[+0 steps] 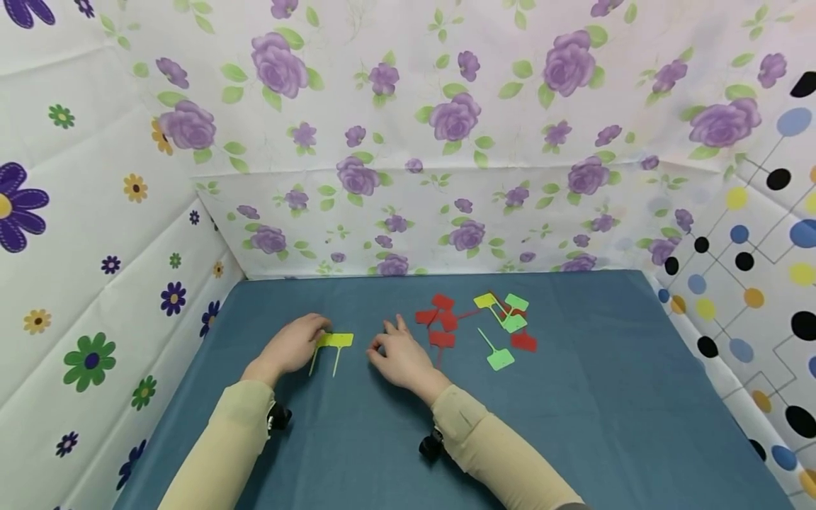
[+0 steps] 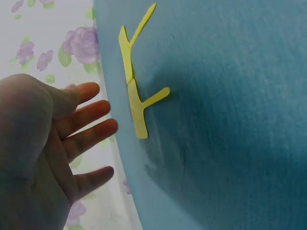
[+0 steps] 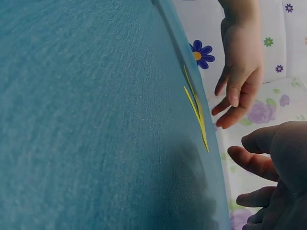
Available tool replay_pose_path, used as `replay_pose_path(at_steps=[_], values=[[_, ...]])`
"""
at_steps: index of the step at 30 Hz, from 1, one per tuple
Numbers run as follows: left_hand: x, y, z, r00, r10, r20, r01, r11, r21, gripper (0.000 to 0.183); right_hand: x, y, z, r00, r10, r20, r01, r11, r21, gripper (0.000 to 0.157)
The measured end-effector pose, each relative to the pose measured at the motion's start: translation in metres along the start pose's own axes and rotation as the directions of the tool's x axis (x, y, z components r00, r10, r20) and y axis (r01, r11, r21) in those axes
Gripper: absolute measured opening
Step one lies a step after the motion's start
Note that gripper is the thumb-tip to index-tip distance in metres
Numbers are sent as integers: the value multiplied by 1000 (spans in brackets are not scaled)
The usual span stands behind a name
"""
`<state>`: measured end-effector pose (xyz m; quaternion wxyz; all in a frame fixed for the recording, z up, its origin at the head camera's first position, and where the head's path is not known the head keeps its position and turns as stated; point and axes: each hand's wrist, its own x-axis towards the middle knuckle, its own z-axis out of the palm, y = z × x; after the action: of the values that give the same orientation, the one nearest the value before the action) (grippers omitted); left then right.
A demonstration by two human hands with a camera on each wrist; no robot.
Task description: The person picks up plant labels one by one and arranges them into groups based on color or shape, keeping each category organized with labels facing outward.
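Two yellow T-shaped plant tags (image 1: pixel 344 341) lie side by side on the blue cloth, their stems towards the person. My left hand (image 1: pixel 295 346) hovers beside and partly over the left tag in the head view. In the left wrist view, that hand's fingers are spread and relaxed, apart from the yellow tags (image 2: pixel 137 112). To the right of the pair, my right hand (image 1: pixel 404 358) is held over the cloth with loosely bent fingers. The right wrist view shows nothing in the right hand (image 3: pixel 288 163), with the yellow tags (image 3: pixel 200 115) beyond its fingertips.
Several red tags (image 1: pixel 443 339) lie in a loose group right of the right hand. Farther right are green tags (image 1: pixel 500 359), another yellow tag (image 1: pixel 484 301) and more red ones, some overlapping. Patterned cloth walls (image 1: pixel 408 212) enclose the blue tabletop (image 1: pixel 605 397) at back and sides.
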<state>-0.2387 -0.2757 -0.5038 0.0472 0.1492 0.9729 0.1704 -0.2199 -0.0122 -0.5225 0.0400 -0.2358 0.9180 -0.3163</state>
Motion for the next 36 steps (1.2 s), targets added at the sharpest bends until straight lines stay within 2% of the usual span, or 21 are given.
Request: replay_pose_path(at_steps=[5, 9, 15, 29, 36], values=[[-3, 7, 4, 999, 54, 4, -54, 998, 22, 43, -1, 3, -3, 1000, 6, 1, -6, 1000, 11, 19], [-8, 14, 10, 992, 107, 66, -109, 994, 27, 54, -2, 6, -6, 1000, 14, -1, -14, 1000, 7, 19], [-14, 21, 19, 977, 146, 154, -146, 989, -11, 54, -5, 9, -7, 1000, 26, -15, -26, 1000, 13, 18], [-18, 24, 27, 971, 183, 153, -197, 977, 80, 54, -7, 13, -7, 999, 39, 1, -39, 999, 11, 18], [-18, 24, 31, 971, 181, 157, -197, 975, 98, 56, -8, 13, -7, 999, 36, -7, -36, 999, 10, 17]])
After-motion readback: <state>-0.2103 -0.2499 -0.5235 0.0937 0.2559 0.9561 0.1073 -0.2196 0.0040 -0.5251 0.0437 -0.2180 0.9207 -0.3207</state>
